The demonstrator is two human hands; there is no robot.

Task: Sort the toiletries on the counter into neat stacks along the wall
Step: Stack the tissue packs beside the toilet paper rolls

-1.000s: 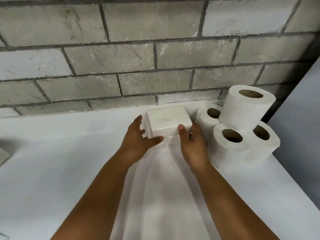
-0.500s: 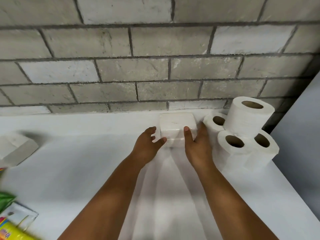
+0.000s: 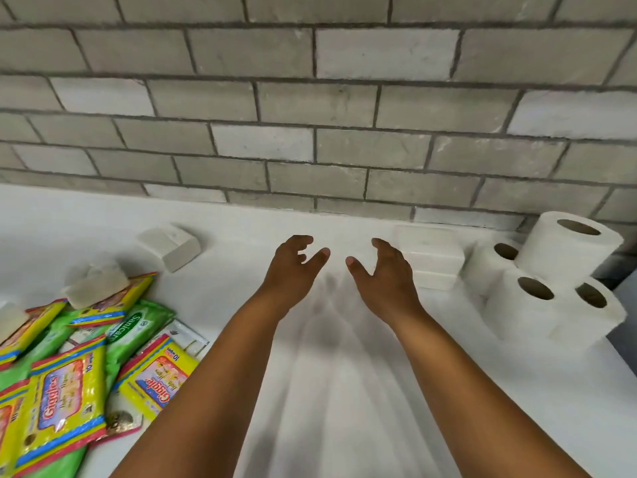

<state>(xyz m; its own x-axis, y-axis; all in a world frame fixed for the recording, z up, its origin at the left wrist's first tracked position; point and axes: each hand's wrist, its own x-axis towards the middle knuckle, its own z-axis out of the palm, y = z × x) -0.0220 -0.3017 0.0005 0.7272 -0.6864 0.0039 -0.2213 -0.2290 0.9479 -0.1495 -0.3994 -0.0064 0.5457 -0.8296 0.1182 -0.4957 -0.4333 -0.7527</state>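
While both hands, left [image 3: 293, 267] and right [image 3: 382, 270], hover spread, tissue packs [image 3: 432, 260] lie just right.

Wall [image 3: 344, 108]: grey blocks laid in staggered courses, with darker mortar joints, are seen across the whole far side.
Counter [image 3: 344, 391]: a plain white top is met by the wall along its far edge.
Right edge: a grey-blue surface [image 3: 624, 326] is seen beyond the counter's right end.
Light: soft, even lighting is cast; several faint overlapping shadows are thrown on the counter.
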